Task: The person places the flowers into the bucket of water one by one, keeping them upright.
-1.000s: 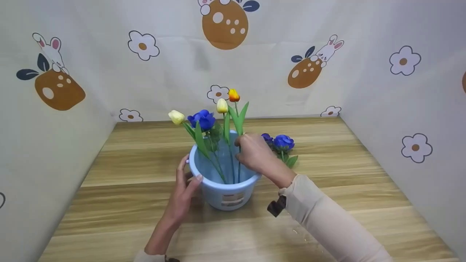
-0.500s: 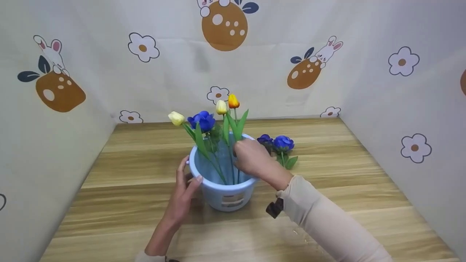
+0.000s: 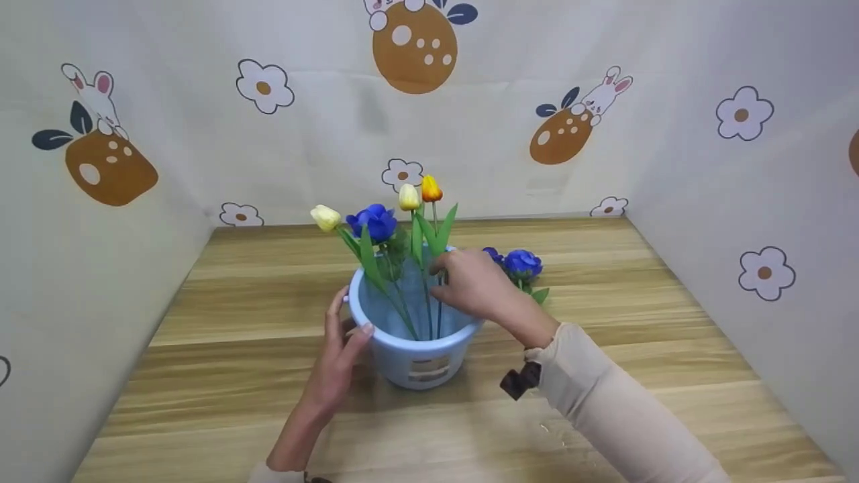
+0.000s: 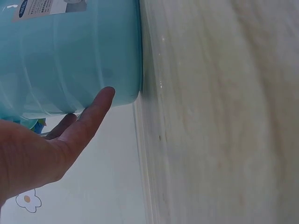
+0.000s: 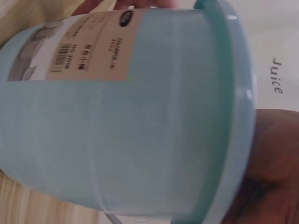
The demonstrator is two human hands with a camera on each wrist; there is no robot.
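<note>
A light blue plastic bucket (image 3: 419, 365) stands upright on the table. My left hand (image 3: 339, 365) holds it at its left side, thumb on the rim and fingers along the outer wall. Inside stand a leaning white tulip (image 3: 326, 217), a blue flower (image 3: 373, 223), a second white tulip (image 3: 409, 198) and an orange-yellow tulip (image 3: 431, 189). Over the bucket's right side, my right hand (image 3: 473, 282) has its thumb and fingers parted around the orange tulip's stem, below its leaves. In the right wrist view, the rim hides most of that hand.
Blue flowers (image 3: 523, 263) lie on the wood-grain table (image 3: 268, 389) to the right of the bucket, partly behind my right hand. A patterned curtain (image 3: 322, 147) encloses the table at the back and sides.
The orange tulip has sunk lower into the bucket with my right hand. Since then the right fingers have loosened from its stem and the hand has shifted slightly right. My left hand stays put.
</note>
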